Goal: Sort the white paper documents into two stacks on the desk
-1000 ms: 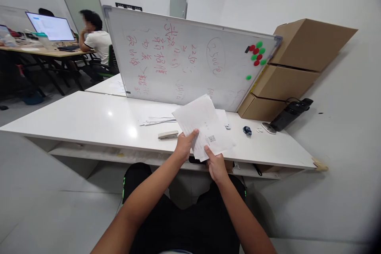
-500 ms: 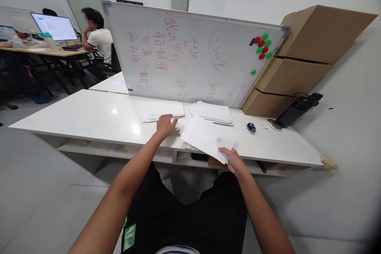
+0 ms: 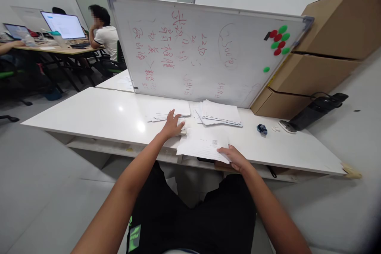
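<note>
My right hand [image 3: 235, 157] pinches the right end of a printed paper sheet [image 3: 202, 147] with a small square code on it. The sheet lies level over the table's front edge; whether it is one sheet or more I cannot tell. My left hand [image 3: 173, 126] is open, fingers spread, just in front of the left paper stack [image 3: 169, 108]. Beneath and beside its thumb is a small pale object [image 3: 183, 131], partly hidden, whose kind I cannot make out. Behind the held sheet sits a thicker, uneven paper stack [image 3: 222, 112].
A whiteboard [image 3: 196, 47] with red writing and magnets stands along the back of the white table [image 3: 89, 115]. Cardboard boxes [image 3: 324, 71], a black bottle [image 3: 318, 111], a mouse [image 3: 287, 126] and a dark blue item [image 3: 262, 129] are at right. Another person [image 3: 104, 35] sits far left.
The held sheet has come away from the right stack, moving left and levelling out over the table edge. My left hand's fingers have spread more. The view has shifted slightly.
</note>
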`<state>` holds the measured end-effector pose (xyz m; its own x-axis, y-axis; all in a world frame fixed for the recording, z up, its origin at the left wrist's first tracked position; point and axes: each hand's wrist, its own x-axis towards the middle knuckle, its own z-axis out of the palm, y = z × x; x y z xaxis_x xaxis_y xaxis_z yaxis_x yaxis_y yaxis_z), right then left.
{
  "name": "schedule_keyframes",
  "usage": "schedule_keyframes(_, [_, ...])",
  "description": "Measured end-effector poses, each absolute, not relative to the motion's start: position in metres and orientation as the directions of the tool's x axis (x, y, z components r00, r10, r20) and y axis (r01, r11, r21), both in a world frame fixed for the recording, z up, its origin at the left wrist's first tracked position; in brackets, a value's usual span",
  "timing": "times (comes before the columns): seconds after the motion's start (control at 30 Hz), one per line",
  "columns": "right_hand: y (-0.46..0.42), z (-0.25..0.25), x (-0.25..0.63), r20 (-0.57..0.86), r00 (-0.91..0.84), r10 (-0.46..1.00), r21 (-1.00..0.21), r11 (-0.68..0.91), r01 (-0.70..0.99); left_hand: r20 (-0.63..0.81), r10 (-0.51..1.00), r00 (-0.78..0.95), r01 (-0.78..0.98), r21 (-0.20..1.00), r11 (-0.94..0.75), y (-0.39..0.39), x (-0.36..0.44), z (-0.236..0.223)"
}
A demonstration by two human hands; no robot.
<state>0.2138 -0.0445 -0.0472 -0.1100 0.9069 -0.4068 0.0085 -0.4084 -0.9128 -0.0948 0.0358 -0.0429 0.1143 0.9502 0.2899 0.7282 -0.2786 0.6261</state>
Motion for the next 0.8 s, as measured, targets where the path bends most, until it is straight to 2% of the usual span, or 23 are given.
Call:
schedule_keyframes(0.13, [-0.043,-0.051,0.209,-0.446,-0.144,0.883,-0.895,-0.445,0.044,0.239,0.963,0.122,0.747,0.617,-0.247,0.040,-0.096,-0.048])
schedule_keyframes(0.3, [-0.049,-0.051,0.200,-0.487,-0.155,0.860,-0.873,-0.477,0.099,0.046,0.992,0.116,0.793,0.598,-0.120,0.043,-0.098,-0.046])
schedule_keyframes(0.37, [-0.050,-0.048,0.197,-0.490,-0.154,0.858,-0.871,-0.475,0.126,0.010,0.994,0.109,0.808,0.581,-0.094,0.044,-0.098,-0.045])
schedule_keyframes(0.67, [-0.049,-0.043,0.194,-0.524,-0.158,0.837,-0.849,-0.499,0.173,-0.004,0.991,0.136,0.868,0.482,-0.117,0.044,-0.094,-0.043])
schedule_keyframes(0.8, [-0.048,-0.042,0.195,-0.514,-0.156,0.843,-0.855,-0.489,0.171,0.101,0.976,0.194,0.919,0.330,-0.217,0.040,-0.084,-0.039])
